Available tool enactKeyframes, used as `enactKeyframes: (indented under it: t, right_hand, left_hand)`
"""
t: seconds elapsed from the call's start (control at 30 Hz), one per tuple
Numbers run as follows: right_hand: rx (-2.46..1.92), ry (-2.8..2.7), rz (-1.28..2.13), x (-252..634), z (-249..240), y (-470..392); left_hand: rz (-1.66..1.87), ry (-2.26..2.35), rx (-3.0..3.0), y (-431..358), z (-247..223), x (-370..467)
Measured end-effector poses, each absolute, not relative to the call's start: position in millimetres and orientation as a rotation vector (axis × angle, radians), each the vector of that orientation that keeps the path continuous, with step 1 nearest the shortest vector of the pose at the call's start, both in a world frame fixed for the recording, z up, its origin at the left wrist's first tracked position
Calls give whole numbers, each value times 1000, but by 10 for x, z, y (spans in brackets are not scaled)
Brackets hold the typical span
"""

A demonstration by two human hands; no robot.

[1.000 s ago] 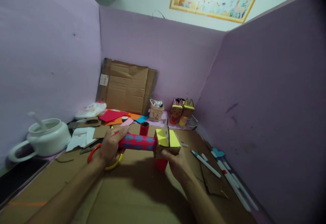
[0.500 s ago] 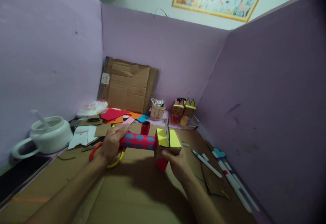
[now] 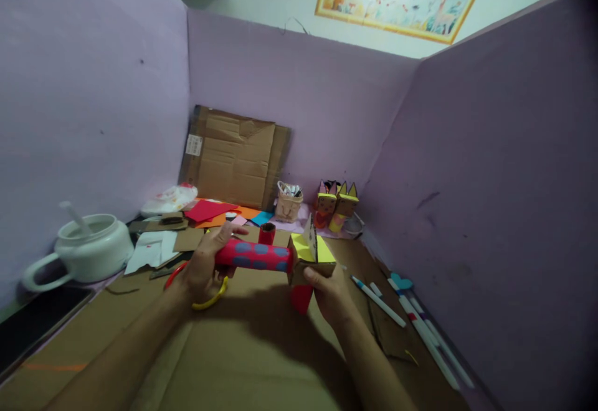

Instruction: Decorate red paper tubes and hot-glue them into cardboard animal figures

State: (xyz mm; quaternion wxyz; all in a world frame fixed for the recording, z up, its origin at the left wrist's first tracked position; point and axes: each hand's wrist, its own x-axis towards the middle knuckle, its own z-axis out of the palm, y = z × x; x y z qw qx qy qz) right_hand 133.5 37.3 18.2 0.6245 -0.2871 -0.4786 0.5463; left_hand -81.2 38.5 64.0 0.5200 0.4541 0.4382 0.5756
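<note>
My left hand (image 3: 208, 268) is wrapped round the left end of a red tube with blue spots (image 3: 256, 255), held level above the cardboard. The tube's right end meets a small cardboard box with a yellow top (image 3: 306, 248), on which an upright cardboard piece stands. My right hand (image 3: 329, 289) grips that box, thumb on its near side. A red part (image 3: 301, 299) hangs below the box. Behind the spotted tube a short red tube (image 3: 266, 234) stands upright. Red-and-yellow handles (image 3: 210, 299) lie partly hidden under my left hand.
A white pot (image 3: 96, 252) stands at the left. Coloured paper (image 3: 212, 210), a small basket (image 3: 288, 202) and cat-eared cardboard figures (image 3: 344, 204) are at the back. Several markers (image 3: 378, 301) lie at the right. Cardboard sheets (image 3: 233, 159) lean on the back wall.
Both hands have shifted slightly, with the box and tube moving a little to the right. Some fingers of my left hand have lifted and spread on the tube.
</note>
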Motion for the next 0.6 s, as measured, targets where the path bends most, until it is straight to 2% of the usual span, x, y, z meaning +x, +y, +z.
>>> enactKeyframes:
  t: [0.13,0.3,0.6]
  right_hand:
    - [-610,-1012,1272,1380,236,399]
    - [-622,-952,1260,1450,219,458]
    - [-623,-1000,1289,1412,238,443]
  left_hand:
    - [1405,899,954,436,722,-944]
    - [1464,928,892,470,714,-945]
    - [1528,1046,1299,433,564,-818]
